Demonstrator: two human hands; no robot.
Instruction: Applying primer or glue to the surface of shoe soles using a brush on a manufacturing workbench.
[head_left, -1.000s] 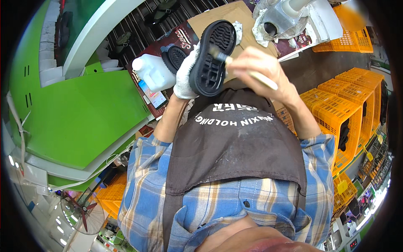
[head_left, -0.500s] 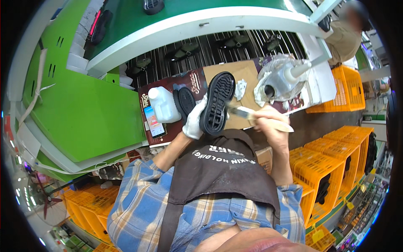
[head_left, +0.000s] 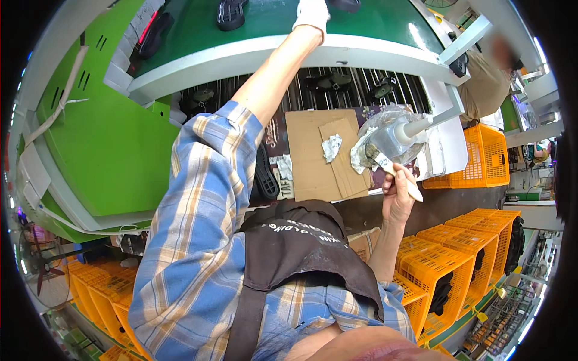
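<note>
My left hand [head_left: 312,14], in a white glove, reaches far forward over the green belt [head_left: 274,24]. Its fingertips run to the picture's upper edge, so its grip is hidden. Just right of it lies a black shoe sole [head_left: 347,5], partly cut off; another black sole [head_left: 230,14] lies to its left. In my bare right hand [head_left: 400,194] is the pale handle of a flat paintbrush [head_left: 384,162]. The brush's bristles are at the opening of a translucent plastic bottle [head_left: 397,141] wrapped in clear film. A black sole [head_left: 265,174] rests on the bench beside my left sleeve.
Cardboard [head_left: 304,150] covers the bench middle, with a crumpled white tissue [head_left: 331,147] on it. A white frame rail [head_left: 373,51] crosses ahead, above dark rollers. A green machine cabinet [head_left: 108,150] stands left. Yellow crates [head_left: 442,265] line the right; a person [head_left: 484,84] is at far right.
My left hand has gone from the bench up to the green belt, and the sole it held is no longer over the bench. The brush has moved from near that sole to the bottle.
</note>
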